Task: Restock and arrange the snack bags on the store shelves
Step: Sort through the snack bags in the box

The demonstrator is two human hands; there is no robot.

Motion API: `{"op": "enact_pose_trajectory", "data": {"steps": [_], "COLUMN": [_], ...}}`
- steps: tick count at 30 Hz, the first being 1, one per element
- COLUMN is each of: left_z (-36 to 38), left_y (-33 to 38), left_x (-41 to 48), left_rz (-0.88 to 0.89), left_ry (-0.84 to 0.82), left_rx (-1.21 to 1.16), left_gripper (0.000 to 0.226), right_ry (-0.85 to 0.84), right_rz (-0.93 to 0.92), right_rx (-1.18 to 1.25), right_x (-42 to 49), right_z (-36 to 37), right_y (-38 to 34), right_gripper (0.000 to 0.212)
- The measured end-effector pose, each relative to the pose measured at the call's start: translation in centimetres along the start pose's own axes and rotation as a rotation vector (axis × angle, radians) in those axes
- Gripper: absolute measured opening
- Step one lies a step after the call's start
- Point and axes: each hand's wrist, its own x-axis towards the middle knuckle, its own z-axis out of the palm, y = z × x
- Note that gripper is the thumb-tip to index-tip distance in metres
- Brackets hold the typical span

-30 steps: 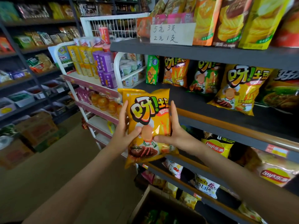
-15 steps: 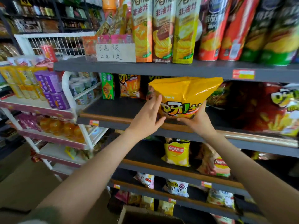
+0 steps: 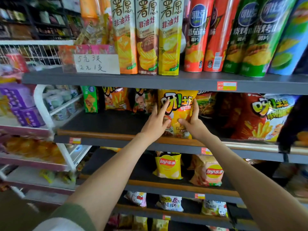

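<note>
Yellow snack bag (image 3: pixel 179 112) stands upright on the middle shelf (image 3: pixel 103 124), long axis vertical, printed face toward me, its base at the shelf's front lip. I have it pinched from both sides: my left hand (image 3: pixel 155 125) grips its left edge, my right hand (image 3: pixel 193 124) its right, each about equally near. It sits between an orange bag (image 3: pixel 116 99) and a red bag (image 3: pixel 246 117), so I judge it needs only nudging straight back.

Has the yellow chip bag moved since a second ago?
Yes. The yellow chip bag went from below the shelf edge up onto that shelf, now upright between both hands.
</note>
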Motion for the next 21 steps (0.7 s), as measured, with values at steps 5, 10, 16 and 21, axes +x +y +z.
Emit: {"op": "enact_pose_trajectory", "data": {"steps": [5, 10, 16, 21], "left_z": [0.5, 2.1, 5.1, 8.3], "left_y": [-0.7, -1.7, -6.4, -11.7], "left_x": [0.2, -1.0, -5.8, -13.0], "left_rz": [-0.014, 0.041, 0.122, 0.139], "left_ry": [-0.055, 0.080, 0.188, 0.172], "left_rx": [0.006, 0.169, 0.422, 0.445], "left_gripper": [0.077, 0.074, 0.055, 0.054], "right_ry": [0.146, 0.181, 0.164, -0.099], "right_rz": [-0.170, -0.321, -0.411, -0.637], "right_rx": [-0.521, -0.891, -0.830, -0.708], "right_x": [0.0, -0.9, -5.8, -12.5], "right_z": [0.9, 1.8, 6.8, 16.2], "right_y": [0.2, 1.2, 2.2, 5.8], "right_gripper": [0.081, 0.067, 0.060, 0.055]}}
